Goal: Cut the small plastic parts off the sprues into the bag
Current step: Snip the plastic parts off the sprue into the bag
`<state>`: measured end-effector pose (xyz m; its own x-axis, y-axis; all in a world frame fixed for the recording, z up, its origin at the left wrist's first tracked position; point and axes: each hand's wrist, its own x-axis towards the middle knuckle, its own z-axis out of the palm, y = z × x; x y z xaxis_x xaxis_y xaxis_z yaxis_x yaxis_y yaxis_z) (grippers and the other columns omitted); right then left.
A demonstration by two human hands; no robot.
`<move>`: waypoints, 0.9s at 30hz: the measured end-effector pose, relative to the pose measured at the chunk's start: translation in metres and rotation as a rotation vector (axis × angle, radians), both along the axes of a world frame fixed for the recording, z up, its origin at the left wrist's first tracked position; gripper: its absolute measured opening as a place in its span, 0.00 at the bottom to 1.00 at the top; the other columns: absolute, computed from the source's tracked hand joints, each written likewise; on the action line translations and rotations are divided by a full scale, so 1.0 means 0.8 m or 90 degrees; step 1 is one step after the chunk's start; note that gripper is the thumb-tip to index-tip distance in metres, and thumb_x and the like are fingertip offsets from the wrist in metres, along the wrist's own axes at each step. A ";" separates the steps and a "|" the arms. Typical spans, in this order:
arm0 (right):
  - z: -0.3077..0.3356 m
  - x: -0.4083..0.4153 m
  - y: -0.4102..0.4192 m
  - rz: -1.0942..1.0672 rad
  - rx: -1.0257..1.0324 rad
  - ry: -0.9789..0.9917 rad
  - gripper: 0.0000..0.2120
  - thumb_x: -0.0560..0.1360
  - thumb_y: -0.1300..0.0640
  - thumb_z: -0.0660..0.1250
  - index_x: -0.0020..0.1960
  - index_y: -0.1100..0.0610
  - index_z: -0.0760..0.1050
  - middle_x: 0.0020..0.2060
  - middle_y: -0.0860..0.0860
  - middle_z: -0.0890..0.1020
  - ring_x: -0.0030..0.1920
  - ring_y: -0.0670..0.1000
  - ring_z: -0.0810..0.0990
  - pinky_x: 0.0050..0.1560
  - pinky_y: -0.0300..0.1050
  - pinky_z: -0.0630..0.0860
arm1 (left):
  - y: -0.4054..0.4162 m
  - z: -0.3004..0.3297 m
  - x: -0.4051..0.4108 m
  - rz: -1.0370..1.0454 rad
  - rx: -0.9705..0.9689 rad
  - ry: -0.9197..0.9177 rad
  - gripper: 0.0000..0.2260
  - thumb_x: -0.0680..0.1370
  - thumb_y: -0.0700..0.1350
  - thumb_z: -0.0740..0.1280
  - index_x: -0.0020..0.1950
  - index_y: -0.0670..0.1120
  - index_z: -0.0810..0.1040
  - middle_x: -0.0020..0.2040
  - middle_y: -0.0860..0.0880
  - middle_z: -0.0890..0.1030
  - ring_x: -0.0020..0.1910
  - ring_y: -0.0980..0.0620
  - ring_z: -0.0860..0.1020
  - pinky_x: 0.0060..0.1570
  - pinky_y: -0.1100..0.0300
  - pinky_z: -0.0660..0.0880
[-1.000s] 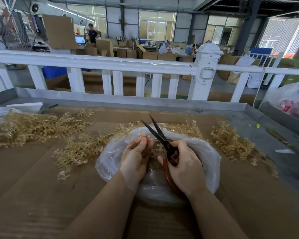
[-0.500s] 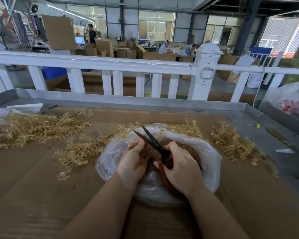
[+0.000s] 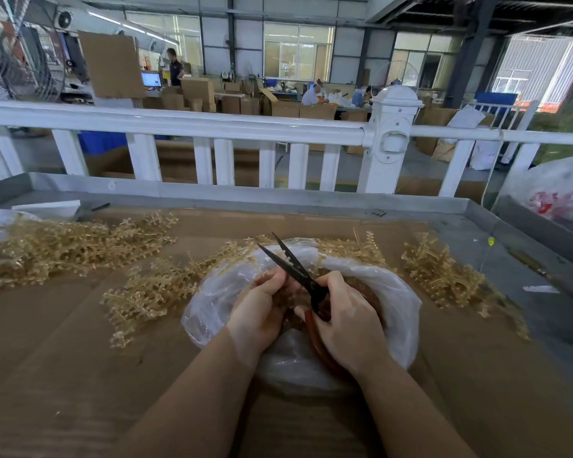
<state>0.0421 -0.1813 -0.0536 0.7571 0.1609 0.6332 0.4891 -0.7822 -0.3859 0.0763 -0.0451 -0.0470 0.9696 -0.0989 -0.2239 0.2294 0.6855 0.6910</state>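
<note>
Mid-cut over bag (image 3: 397, 292) at bench centre; right hand (image 3: 348, 322) grips scissors (image 3: 291, 262), blades apart; left hand (image 3: 262, 309) pinches sprue, mostly hidden; next, likely close blades so part drops in.

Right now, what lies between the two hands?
In the head view, the open scissor blades angle up between the left hand and right hand, over the bag.

White railing (image 3: 186, 125) (warehouse windows (image 3: 298, 51) behind)
</note>
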 end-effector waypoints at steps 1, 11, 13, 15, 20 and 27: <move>0.000 0.000 0.000 0.001 0.000 -0.002 0.18 0.69 0.49 0.74 0.51 0.58 0.72 0.42 0.51 0.81 0.45 0.53 0.80 0.43 0.44 0.75 | 0.000 -0.001 0.000 0.001 0.003 -0.005 0.02 0.79 0.38 0.62 0.50 0.40 0.74 0.37 0.42 0.83 0.32 0.48 0.83 0.29 0.58 0.78; 0.001 0.002 -0.001 0.009 -0.012 0.005 0.19 0.71 0.45 0.72 0.52 0.57 0.72 0.41 0.50 0.82 0.42 0.50 0.81 0.41 0.44 0.78 | 0.002 0.001 -0.005 0.001 0.007 0.004 0.02 0.79 0.37 0.63 0.47 0.42 0.74 0.39 0.41 0.83 0.33 0.47 0.83 0.29 0.57 0.79; 0.001 0.002 -0.001 0.008 -0.015 0.001 0.19 0.71 0.45 0.72 0.52 0.57 0.72 0.41 0.50 0.82 0.42 0.50 0.81 0.41 0.43 0.78 | 0.002 0.002 -0.005 0.008 0.000 0.010 0.04 0.79 0.37 0.63 0.45 0.42 0.74 0.38 0.41 0.83 0.32 0.47 0.83 0.28 0.57 0.79; 0.000 0.003 -0.001 0.008 -0.021 -0.004 0.19 0.71 0.45 0.72 0.52 0.57 0.72 0.41 0.51 0.82 0.42 0.50 0.82 0.40 0.43 0.78 | 0.002 0.003 -0.006 0.017 -0.007 0.019 0.04 0.78 0.37 0.63 0.44 0.42 0.74 0.38 0.41 0.83 0.32 0.47 0.83 0.27 0.58 0.78; 0.000 0.003 0.000 0.001 -0.020 -0.009 0.19 0.70 0.45 0.72 0.52 0.57 0.72 0.40 0.50 0.82 0.41 0.50 0.82 0.39 0.41 0.76 | 0.001 0.003 -0.007 0.036 -0.001 0.031 0.04 0.78 0.37 0.64 0.44 0.43 0.75 0.43 0.41 0.81 0.39 0.46 0.81 0.27 0.59 0.78; -0.001 0.000 0.001 -0.011 -0.015 -0.010 0.19 0.70 0.44 0.72 0.52 0.56 0.73 0.41 0.49 0.82 0.42 0.49 0.81 0.41 0.39 0.76 | -0.003 0.001 -0.011 0.085 0.005 -0.017 0.06 0.79 0.35 0.63 0.42 0.43 0.75 0.35 0.44 0.83 0.31 0.50 0.82 0.30 0.59 0.79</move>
<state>0.0419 -0.1805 -0.0544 0.7503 0.1629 0.6407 0.4809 -0.7996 -0.3599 0.0679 -0.0479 -0.0461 0.9796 0.0328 -0.1983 0.1183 0.7032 0.7010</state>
